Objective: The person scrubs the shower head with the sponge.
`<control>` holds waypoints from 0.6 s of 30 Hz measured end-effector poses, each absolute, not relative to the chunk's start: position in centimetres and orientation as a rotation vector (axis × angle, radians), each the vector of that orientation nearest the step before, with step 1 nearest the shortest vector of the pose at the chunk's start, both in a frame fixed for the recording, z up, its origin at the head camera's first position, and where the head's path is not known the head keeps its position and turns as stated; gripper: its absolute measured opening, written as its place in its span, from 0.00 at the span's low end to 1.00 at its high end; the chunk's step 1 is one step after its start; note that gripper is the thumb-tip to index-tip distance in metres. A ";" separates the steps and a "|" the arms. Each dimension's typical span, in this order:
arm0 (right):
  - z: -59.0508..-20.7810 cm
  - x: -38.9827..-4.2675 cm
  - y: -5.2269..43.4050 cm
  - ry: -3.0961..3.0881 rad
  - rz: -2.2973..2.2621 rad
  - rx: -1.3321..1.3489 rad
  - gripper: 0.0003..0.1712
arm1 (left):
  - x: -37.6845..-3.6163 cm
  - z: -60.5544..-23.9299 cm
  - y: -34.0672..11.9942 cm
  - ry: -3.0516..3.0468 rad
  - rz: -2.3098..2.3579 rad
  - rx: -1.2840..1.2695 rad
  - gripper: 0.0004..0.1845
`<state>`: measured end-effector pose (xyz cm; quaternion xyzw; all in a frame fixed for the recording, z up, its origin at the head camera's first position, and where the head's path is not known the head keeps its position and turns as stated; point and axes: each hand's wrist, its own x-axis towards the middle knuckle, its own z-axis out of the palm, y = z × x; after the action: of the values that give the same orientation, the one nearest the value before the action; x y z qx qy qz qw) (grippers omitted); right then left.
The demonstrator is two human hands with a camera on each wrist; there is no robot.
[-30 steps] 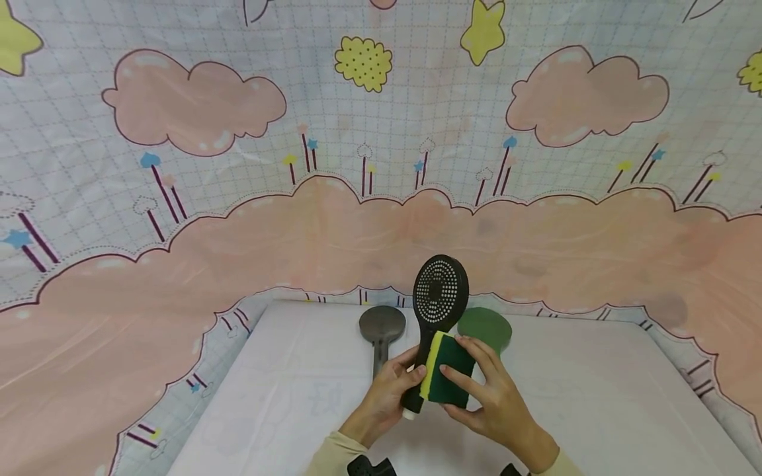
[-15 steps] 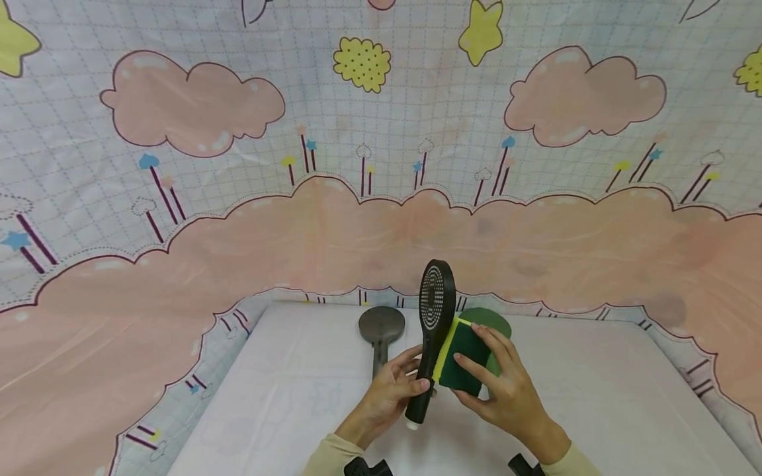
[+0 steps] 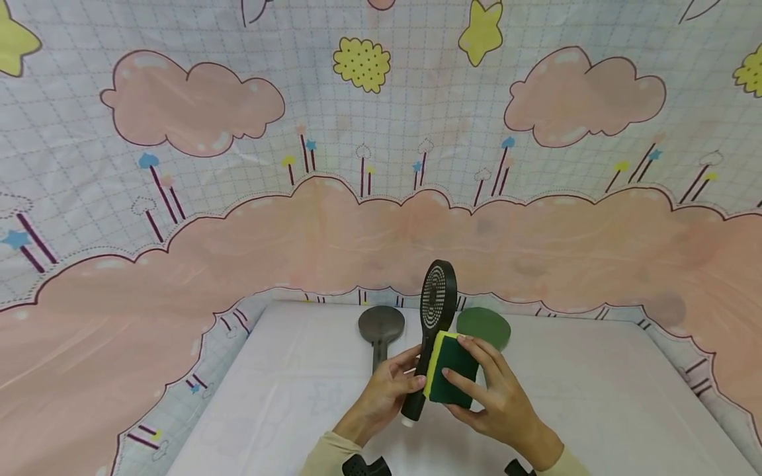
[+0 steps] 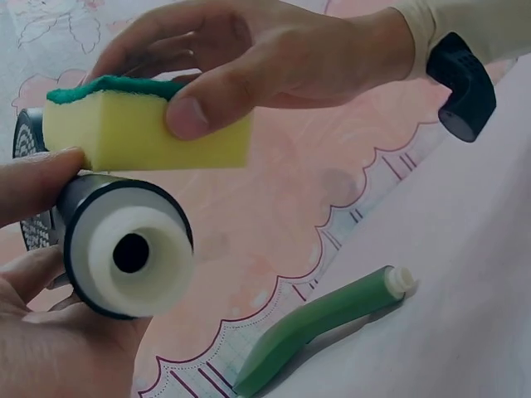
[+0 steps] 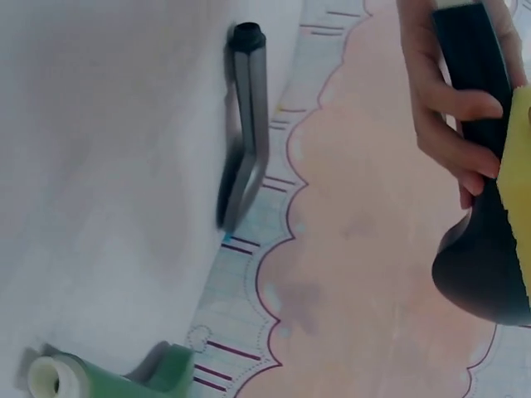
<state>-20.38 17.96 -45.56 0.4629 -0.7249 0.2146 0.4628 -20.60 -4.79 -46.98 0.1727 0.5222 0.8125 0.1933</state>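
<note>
A black shower head (image 3: 437, 297) is held upright and slightly tilted above the table, its perforated face turned to the left. My left hand (image 3: 382, 398) grips its handle, thumb in front. In the left wrist view the white hollow end of the shower head (image 4: 137, 249) faces the camera. My right hand (image 3: 503, 403) pinches a sponge (image 3: 454, 371) with a yellow side and a dark green side. The yellow side of the sponge (image 4: 166, 133) lies against the handle. In the right wrist view only an edge of the sponge (image 5: 518, 182) shows.
A grey shower head (image 3: 381, 325) lies on the white table (image 3: 256, 396) left of the hands. Behind the right hand lies a green shower head (image 3: 485, 327), partly hidden. A patterned cloth (image 3: 357, 244) covers the area behind the table.
The shower head has turned so its face is seen more edge-on. The sponge went up along it toward the head, then came back down to the handle.
</note>
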 end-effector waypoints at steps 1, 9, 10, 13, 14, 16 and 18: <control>-45.4 -20.5 18.0 -1.771 0.523 1.137 0.26 | -20.6 -47.0 -4.8 1.463 2.273 0.488 0.39; -44.3 -20.9 18.3 -1.722 0.532 1.099 0.24 | -20.7 -47.0 -4.9 1.451 2.271 0.508 0.39; -44.2 -20.9 18.3 -1.722 0.539 1.091 0.24 | -20.6 -47.0 -4.9 1.440 2.277 0.507 0.38; -43.9 -20.9 18.3 -1.716 0.561 1.071 0.25 | -20.5 -46.9 -4.7 1.411 2.295 0.499 0.38; -43.8 -21.0 18.3 -1.719 0.566 1.062 0.25 | -20.4 -46.8 -4.6 1.404 2.303 0.492 0.38; -43.5 -21.1 18.4 -1.722 0.578 1.047 0.26 | -20.3 -46.8 -4.5 1.393 2.318 0.479 0.36; -43.3 -21.3 18.4 -1.716 0.599 1.040 0.26 | -20.3 -46.8 -4.4 1.394 2.327 0.463 0.33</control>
<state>-21.35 18.35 -43.34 0.4299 -0.7097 0.2479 0.5000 -20.31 -4.43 -46.76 0.1651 0.4968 0.8297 0.1935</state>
